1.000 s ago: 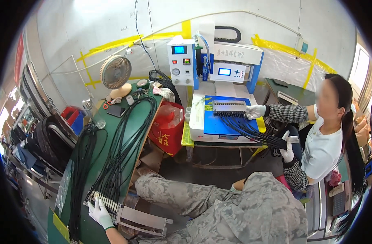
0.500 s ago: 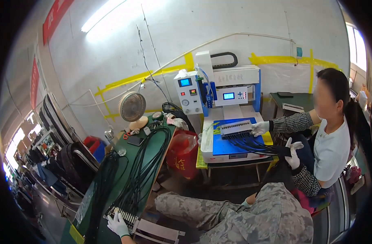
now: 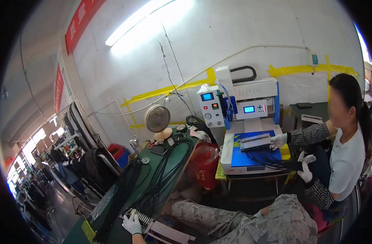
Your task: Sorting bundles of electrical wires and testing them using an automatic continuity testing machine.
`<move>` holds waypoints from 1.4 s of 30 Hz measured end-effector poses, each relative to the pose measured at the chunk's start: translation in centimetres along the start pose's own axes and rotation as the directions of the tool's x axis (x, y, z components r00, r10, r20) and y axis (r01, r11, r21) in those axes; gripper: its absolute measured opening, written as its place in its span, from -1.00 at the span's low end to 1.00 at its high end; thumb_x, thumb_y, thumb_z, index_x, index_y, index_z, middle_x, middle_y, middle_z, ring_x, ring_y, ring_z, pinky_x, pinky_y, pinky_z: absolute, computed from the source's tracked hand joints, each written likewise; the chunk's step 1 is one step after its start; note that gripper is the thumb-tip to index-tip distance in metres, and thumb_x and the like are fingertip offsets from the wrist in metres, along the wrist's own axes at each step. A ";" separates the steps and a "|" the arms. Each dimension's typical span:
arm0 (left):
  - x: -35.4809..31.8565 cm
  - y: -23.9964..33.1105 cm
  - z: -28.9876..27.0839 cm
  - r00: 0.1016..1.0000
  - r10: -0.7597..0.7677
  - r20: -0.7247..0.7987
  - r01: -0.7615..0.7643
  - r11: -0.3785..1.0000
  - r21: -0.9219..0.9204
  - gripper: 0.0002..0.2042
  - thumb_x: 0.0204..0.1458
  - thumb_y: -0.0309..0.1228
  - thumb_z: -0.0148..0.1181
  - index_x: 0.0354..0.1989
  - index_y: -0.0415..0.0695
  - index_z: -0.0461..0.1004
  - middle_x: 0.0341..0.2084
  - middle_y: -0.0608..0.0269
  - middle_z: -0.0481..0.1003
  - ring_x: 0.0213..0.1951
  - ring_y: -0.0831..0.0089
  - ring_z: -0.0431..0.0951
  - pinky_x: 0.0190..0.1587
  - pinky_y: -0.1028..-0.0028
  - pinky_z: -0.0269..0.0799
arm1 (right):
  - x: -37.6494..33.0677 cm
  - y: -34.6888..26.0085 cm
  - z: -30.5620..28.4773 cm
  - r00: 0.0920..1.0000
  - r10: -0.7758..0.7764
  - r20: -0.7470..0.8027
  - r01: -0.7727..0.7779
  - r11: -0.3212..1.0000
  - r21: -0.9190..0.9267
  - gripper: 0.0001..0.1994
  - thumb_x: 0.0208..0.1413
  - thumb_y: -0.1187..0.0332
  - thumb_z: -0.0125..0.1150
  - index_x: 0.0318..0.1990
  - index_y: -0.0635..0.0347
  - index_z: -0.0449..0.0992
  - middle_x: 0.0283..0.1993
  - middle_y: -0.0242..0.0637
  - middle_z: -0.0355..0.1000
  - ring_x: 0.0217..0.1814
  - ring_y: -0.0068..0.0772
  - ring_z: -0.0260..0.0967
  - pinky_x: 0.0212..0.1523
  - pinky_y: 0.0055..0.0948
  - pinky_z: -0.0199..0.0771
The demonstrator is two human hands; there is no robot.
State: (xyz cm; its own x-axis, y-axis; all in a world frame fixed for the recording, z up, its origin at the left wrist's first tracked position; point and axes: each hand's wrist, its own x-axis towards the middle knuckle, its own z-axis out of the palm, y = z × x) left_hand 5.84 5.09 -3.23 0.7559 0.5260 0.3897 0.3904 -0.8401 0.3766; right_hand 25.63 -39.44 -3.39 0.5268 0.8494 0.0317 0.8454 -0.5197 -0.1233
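Note:
My left hand (image 3: 132, 224), in a white glove, is at the lower left on the green table (image 3: 78, 234). Its fingers close over the end of a row of small pale connectors (image 3: 142, 216) in a rack. Black cables (image 3: 157, 179) run from the connectors up the table in a long bundle. A flat whitish fixture plate (image 3: 169, 232) extends from the rack towards the table's right edge. My right hand does not show. Another dark bundle of cables (image 3: 116, 199) lies left of the rack.
A small fan (image 3: 157, 118), a phone (image 3: 159, 150) and tape rolls stand at the table's far end. A red bag (image 3: 204, 164) hangs beside it. To the right, a co-worker (image 3: 348, 142) holds a cabled strip (image 3: 255, 142) on a machine's blue bed (image 3: 238, 158).
The view has swung, so the whole scene sits further right and lower. My left hand stays at the connector rack. The co-worker's hands keep nearly the same place at the machine.

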 end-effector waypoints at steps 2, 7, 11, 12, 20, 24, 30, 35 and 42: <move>-0.4 0.1 -0.1 1.000 -0.004 0.000 0.004 1.000 -0.007 -0.66 0.09 -0.01 0.08 0.03 0.35 0.55 0.24 -0.02 0.28 0.20 -0.07 0.27 0.34 0.03 -0.05 | 0.3 -0.1 -0.9 1.000 -0.027 0.009 0.027 0.999 -0.045 -0.89 0.08 0.36 0.11 -0.30 0.07 0.57 -0.22 -0.24 0.51 -0.19 -0.26 0.48 -0.17 -0.37 0.49; -0.3 1.0 -0.4 1.000 -0.001 0.004 0.002 1.000 -0.031 -0.66 0.08 -0.01 0.09 0.01 0.31 0.57 0.23 0.00 0.29 0.19 -0.06 0.28 0.34 0.03 -0.05 | -0.1 -0.7 -2.2 0.996 -0.069 0.048 0.075 0.988 -0.137 -0.90 0.08 0.37 0.11 -0.32 0.06 0.56 -0.23 -0.24 0.51 -0.20 -0.25 0.48 -0.20 -0.38 0.50; 0.0 0.9 0.1 1.000 0.008 0.005 -0.008 1.000 -0.014 -0.65 0.08 -0.01 0.10 0.02 0.29 0.57 0.23 0.01 0.29 0.18 -0.06 0.29 0.33 0.04 -0.03 | -2.6 -1.0 -2.6 0.995 -0.051 0.090 0.067 0.980 -0.188 -0.91 0.07 0.38 0.11 -0.33 0.05 0.56 -0.24 -0.23 0.50 -0.21 -0.25 0.48 -0.21 -0.38 0.51; 0.1 0.8 0.0 1.000 0.007 0.001 -0.007 1.000 0.004 -0.65 0.08 -0.01 0.09 0.02 0.28 0.57 0.23 0.01 0.29 0.18 -0.05 0.29 0.33 0.05 -0.03 | -3.7 -1.0 -2.6 0.994 -0.037 0.101 0.056 0.979 -0.197 -0.91 0.07 0.38 0.11 -0.34 0.05 0.56 -0.24 -0.23 0.50 -0.21 -0.25 0.49 -0.22 -0.39 0.51; 0.0 0.3 -0.9 0.995 0.061 0.074 -0.066 0.995 0.075 -0.65 0.16 -0.02 0.03 0.04 0.23 0.56 0.25 0.01 0.27 0.18 0.01 0.29 0.29 0.05 0.03 | -16.8 -5.8 1.7 0.970 0.114 0.215 -0.082 0.985 -0.152 -0.92 0.06 0.41 0.12 -0.36 0.04 0.55 -0.26 -0.23 0.50 -0.23 -0.24 0.49 -0.25 -0.40 0.53; 0.3 -0.5 -1.3 0.992 0.097 0.082 -0.107 0.987 0.120 -0.64 0.19 -0.04 0.00 0.06 0.18 0.55 0.23 -0.08 0.28 0.14 -0.01 0.35 0.22 0.05 0.14 | -19.7 -10.9 -3.5 0.867 -0.058 -0.495 0.063 0.998 -0.006 -0.90 0.07 0.44 0.16 -0.28 0.08 0.58 -0.18 -0.21 0.53 -0.21 -0.24 0.52 -0.25 -0.35 0.55; 1.1 -1.8 -0.5 0.975 0.221 0.032 -0.223 0.969 0.107 -0.64 0.21 -0.08 0.00 0.08 0.11 0.53 0.19 -0.24 0.30 0.07 -0.11 0.41 0.11 0.11 0.29 | -16.9 -17.4 -28.4 0.294 0.060 -0.954 0.893 0.338 0.297 -0.66 0.20 0.51 0.06 0.11 0.45 0.41 -0.47 -0.27 0.50 -0.47 -0.48 0.42 -0.45 -0.49 0.41; 1.1 -2.4 -0.3 0.972 0.233 0.005 -0.233 0.969 0.084 -0.63 0.21 -0.09 0.00 0.09 0.08 0.52 0.19 -0.25 0.28 0.08 -0.14 0.40 0.11 0.11 0.29 | -12.6 -18.6 -25.9 0.718 0.127 -0.684 0.623 0.321 0.713 -0.74 0.20 0.39 0.13 -0.03 0.33 0.54 -0.42 -0.26 0.54 -0.47 -0.47 0.45 -0.45 -0.50 0.46; 0.9 0.3 -0.5 0.974 0.219 0.050 -0.223 0.970 0.097 -0.66 0.21 -0.14 0.01 0.08 0.07 0.53 0.20 -0.25 0.28 0.09 -0.16 0.38 0.14 0.12 0.27 | -1.7 -12.4 -4.1 0.846 0.191 -0.498 0.106 0.856 0.507 -0.69 0.03 0.20 0.22 -0.12 0.15 0.57 -0.11 -0.20 0.52 0.02 -0.18 0.43 0.04 -0.24 0.41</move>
State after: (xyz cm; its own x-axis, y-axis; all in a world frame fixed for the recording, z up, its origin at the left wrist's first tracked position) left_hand 6.37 5.40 -2.40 0.8483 0.3217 0.4205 0.2609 -0.9451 0.1966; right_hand 14.61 -34.84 2.18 0.6507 0.5737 0.4975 0.7343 -0.3086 -0.6046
